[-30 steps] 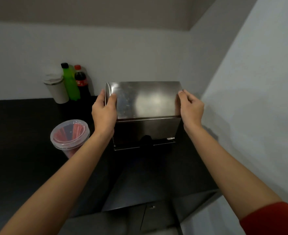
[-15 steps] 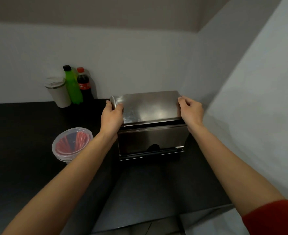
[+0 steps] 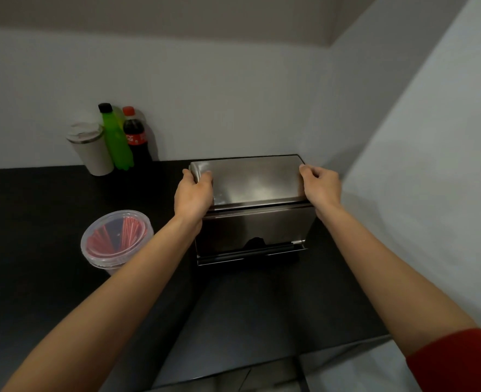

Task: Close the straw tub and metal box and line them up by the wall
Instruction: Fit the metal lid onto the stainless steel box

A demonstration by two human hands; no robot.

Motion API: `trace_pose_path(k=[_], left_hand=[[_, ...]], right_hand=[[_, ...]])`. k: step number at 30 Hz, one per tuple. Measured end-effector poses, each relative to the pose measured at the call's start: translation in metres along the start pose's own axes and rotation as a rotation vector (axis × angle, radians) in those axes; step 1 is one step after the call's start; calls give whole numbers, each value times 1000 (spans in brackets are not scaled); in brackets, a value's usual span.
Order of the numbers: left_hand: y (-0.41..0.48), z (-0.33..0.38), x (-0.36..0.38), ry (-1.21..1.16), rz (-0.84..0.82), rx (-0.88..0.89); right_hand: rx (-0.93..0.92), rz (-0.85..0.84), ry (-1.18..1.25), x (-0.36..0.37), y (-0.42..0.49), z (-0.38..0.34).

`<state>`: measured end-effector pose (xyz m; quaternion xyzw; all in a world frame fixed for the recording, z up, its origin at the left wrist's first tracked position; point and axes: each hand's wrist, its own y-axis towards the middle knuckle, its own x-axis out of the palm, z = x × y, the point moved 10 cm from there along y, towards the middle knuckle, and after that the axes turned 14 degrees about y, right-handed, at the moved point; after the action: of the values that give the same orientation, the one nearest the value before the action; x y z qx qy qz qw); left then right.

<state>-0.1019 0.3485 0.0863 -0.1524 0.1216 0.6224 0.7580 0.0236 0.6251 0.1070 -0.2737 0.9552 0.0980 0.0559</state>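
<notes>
Now your left hand (image 3: pixel 194 195) and right hand (image 3: pixel 321 186) each clasp an end of the metal box (image 3: pixel 252 210) lid; the lidded straw tub (image 3: pixel 117 239) sits left on the bench (image 3: pixel 35 222).

You get a dim, flat picture; the black counter (image 3: pixel 49 222) swallows nearly all detail. A soft glare patch sits on the metal box (image 3: pixel 253 179) lid. Walls bend at the edges from the wide lens, and your forearms at the bottom look slightly soft
</notes>
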Motion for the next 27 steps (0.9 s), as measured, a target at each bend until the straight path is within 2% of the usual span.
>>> trace_pose_path(k=[15,27], left_hand=[[1,3,3,182,-11,11],[0,1,5,221,-44,30]], right_hand=[[76,-55,2,3,-2,14],[51,-58,-18,3,-5,12]])
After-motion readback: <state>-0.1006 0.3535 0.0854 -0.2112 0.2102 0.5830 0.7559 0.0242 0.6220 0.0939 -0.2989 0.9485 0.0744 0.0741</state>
